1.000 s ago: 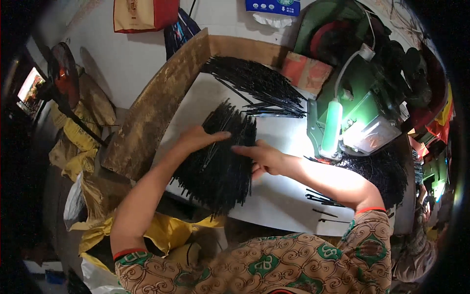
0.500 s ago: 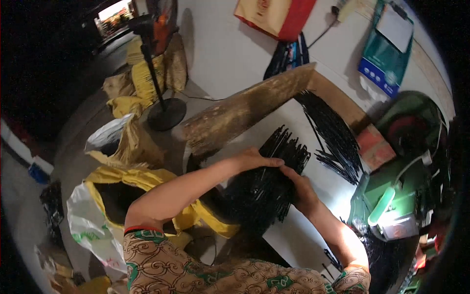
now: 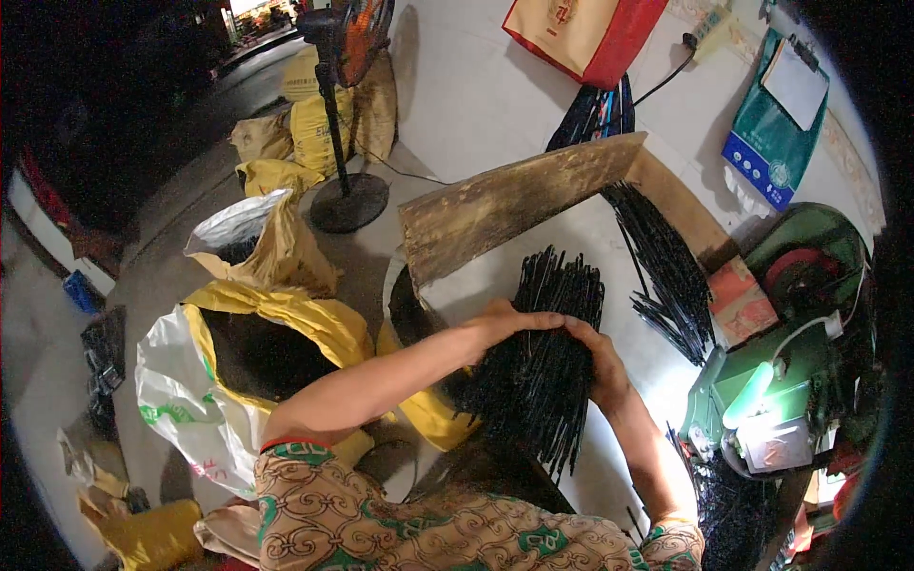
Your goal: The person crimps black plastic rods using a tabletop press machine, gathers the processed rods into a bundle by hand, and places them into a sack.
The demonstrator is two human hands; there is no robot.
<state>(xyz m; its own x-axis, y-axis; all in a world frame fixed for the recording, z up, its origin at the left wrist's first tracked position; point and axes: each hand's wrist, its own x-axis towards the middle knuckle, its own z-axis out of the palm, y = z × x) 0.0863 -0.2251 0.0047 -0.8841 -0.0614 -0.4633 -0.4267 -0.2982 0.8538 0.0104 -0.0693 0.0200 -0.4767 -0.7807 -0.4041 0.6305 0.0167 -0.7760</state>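
Note:
A thick bundle of thin black sticks (image 3: 554, 390) is held between my two hands over the pale work table (image 3: 624, 457). My left hand (image 3: 509, 326) grips it from the left, its thumb laid across the top. From the right side my right hand (image 3: 598, 354) closes round it, the two thumbs nearly meeting in the middle. Most of my fingers are hidden beneath and behind the sticks. A second heap of black sticks (image 3: 664, 266) lies at the table's far right, against a brown board (image 3: 681, 205).
A worn wooden board (image 3: 514, 200) edges the table's far side. To the left stand open sacks (image 3: 262, 295) and a pedestal fan (image 3: 348, 202). At right are a reddish block (image 3: 743, 303), a green machine (image 3: 804, 247) and a lit green lamp (image 3: 749, 395).
The view has shifted, so the surroundings sit farther right. Both hands keep hold of the bundle, whose sticks now stand more upright in the picture and reach lower toward me.

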